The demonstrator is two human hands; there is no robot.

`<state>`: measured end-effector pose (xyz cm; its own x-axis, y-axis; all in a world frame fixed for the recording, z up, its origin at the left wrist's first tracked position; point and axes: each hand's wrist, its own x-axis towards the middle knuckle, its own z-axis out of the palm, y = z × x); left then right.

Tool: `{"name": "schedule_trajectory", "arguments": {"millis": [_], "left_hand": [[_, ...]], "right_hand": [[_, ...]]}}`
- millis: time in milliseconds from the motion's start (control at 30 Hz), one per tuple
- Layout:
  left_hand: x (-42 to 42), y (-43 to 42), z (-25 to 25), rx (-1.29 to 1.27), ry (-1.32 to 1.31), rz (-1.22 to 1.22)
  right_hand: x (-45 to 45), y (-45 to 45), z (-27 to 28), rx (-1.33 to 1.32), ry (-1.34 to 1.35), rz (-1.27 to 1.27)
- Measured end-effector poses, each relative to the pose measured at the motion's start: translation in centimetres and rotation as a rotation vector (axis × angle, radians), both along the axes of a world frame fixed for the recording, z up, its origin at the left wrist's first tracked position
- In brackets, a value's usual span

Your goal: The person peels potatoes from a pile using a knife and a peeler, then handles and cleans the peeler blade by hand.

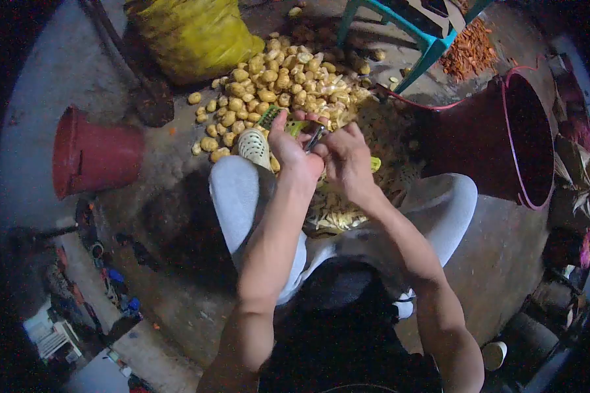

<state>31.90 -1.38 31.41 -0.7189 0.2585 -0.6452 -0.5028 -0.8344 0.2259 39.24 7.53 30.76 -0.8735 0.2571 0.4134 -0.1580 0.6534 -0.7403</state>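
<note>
My left hand is turned partly palm up, its thumb apart and its fingers curled around a small dark, shiny metal tool. Closed against the tool's other side is my right hand; its fingertips are partly hidden. Just beyond the hands lies a green perforated item, whose kind is unclear. A heap of yellow-brown potatoes spreads over the floor, with paler, seemingly peeled ones at its right. Pale peelings lie below my hands, between my legs.
A yellow sack stands behind the heap. A red bucket is at left; a larger dark red tub lies tipped at right. Beyond are a teal stool and orange pieces. A cream perforated shoe is near my left knee.
</note>
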Motion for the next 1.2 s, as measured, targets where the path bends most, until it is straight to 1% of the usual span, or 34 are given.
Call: {"name": "schedule_trajectory", "arguments": {"millis": [33, 100, 167, 200, 267, 367, 400, 467, 500, 567, 600, 633, 667, 700, 767, 833, 867, 900, 967, 1000, 1033, 1067, 1100, 1167, 1200], "left_hand": [[0.1, 0.3, 0.4, -0.026, -0.018, -0.003], [0.5, 0.3, 0.3, -0.063, -0.016, -0.026], [0.1, 0.2, 0.1, -0.03, -0.005, -0.013], [0.1, -0.5, 0.0, -0.061, 0.056, -0.107], [-0.2, -0.1, -0.3, -0.076, 0.036, -0.083], [0.1, 0.4, 0.2, -0.06, 0.043, -0.037], [0.0, 0.4, 0.7, -0.074, 0.007, -0.033], [-0.1, 0.2, 0.5, -0.081, -0.043, -0.027], [-0.1, 0.2, 0.4, -0.081, -0.044, -0.028], [0.2, -0.2, -0.1, -0.039, 0.078, -0.091], [0.1, -0.2, 0.6, -0.073, 0.015, -0.113], [-0.1, -0.2, 0.5, -0.072, 0.019, -0.11], [-0.1, 0.0, 0.1, -0.087, 0.023, -0.084], [0.0, 0.1, 0.1, -0.102, 0.027, -0.059], [0.5, -0.1, -0.2, -0.12, 0.066, -0.084], [-0.1, 0.0, 0.5, -0.077, 0.045, -0.086], [0.0, 0.1, 0.8, -0.131, -0.008, -0.072], [-0.2, 0.1, 0.5, -0.131, -0.008, -0.072], [-0.1, -0.1, -0.8, -0.11, 0.084, -0.088], [0.0, 0.1, -0.2, -0.038, 0.029, -0.059], [-0.2, 0.2, 0.1, -0.034, 0.037, -0.053], [-0.2, 0.1, 0.4, -0.074, 0.017, -0.057], [-0.1, 0.1, 0.5, -0.116, -0.01, -0.067], [-0.2, 0.2, 0.4, -0.087, 0.004, -0.058], [0.1, 0.1, 0.4, -0.058, 0.017, -0.048]], "right_hand": [[0.2, -0.1, 0.0, -0.031, 0.019, 0.067], [-0.7, 1.3, -0.6, 0.015, 0.001, -0.06], [-0.6, 1.0, -0.2, -0.016, 0.029, -0.045], [-0.5, 0.6, -0.2, -0.017, 0.032, -0.044], [0.0, 0.3, -0.5, 0.025, 0.027, 0.016], [-0.5, 1.1, -0.2, 0.026, 0.0, -0.061], [-0.1, 0.7, 0.1, 0.029, 0.01, 0.035], [-0.2, 0.2, -0.6, 0.023, 0.028, 0.039], [0.0, 0.2, -0.9, 0.019, 0.045, 0.042], [0.1, 0.6, -1.0, 0.041, -0.006, -0.005], [0.0, 0.4, -0.8, 0.054, -0.003, 0.011], [0.0, 0.2, -0.5, 0.064, -0.002, 0.025], [0.2, -0.2, -0.3, -0.018, 0.045, 0.063], [-0.1, 0.1, 0.0, -0.018, 0.043, 0.061], [-0.4, 0.8, 0.1, 0.01, 0.016, -0.047], [-0.5, 0.8, -0.2, 0.049, 0.006, -0.018], [0.0, 0.1, -0.3, 0.002, 0.025, 0.026], [0.2, -0.3, -0.3, -0.046, 0.042, 0.068], [0.3, 0.4, -0.2, -0.015, 0.006, 0.045], [0.3, 0.8, -0.1, 0.014, -0.023, 0.014], [-0.2, 1.2, 0.2, 0.048, -0.042, -0.012], [-0.1, -0.1, 0.3, -0.029, 0.088, 0.034], [-0.2, -0.1, -0.2, -0.03, 0.086, 0.033], [-0.6, 0.0, -1.6, -0.166, 0.05, -0.014], [-0.4, 1.0, 0.5, 0.069, -0.029, -0.042]]}}
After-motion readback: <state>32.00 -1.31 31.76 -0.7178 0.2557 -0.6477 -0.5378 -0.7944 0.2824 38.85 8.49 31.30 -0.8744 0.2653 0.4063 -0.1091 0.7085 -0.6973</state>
